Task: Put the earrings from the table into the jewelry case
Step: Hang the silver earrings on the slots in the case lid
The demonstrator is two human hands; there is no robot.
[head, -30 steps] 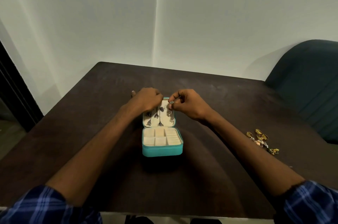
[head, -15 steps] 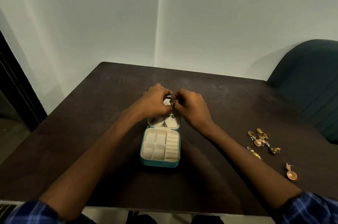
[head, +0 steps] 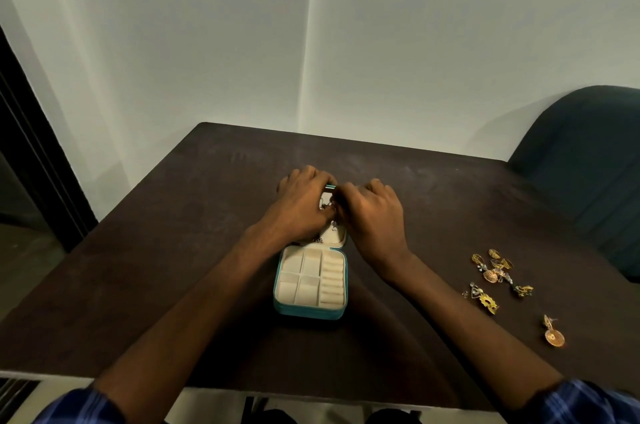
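Earrings (head: pixel 498 276), gold-coloured, lie loose on the dark table (head: pixel 207 250), well to the right of the case (head: pixel 310 288); most form a small heap, one lies nearer the viewer beside the heap, and one more (head: pixel 553 333) lies apart, nearer the table's front edge. The case, teal outside and cream inside, stands open at the table's middle. Its base shows square compartments on the left and a column of ring rolls on the right. The lid (head: pixel 334 233) rises behind the base, and a few small dark earrings hang on its cream lining. Both hands meet over the lid. The left hand (head: pixel 304 205) covers the lid's left part, fingers curled around its top edge. The right hand (head: pixel 374 216) sits just right of the lid, fingers curled inward toward the lining; whether they pinch an earring cannot be told, as the fingertips are hidden. Blue plaid sleeves (head: pixel 585 403) cover both arms near the viewer. A dark green chair (head: pixel 588 160) stands beyond the table's right edge.
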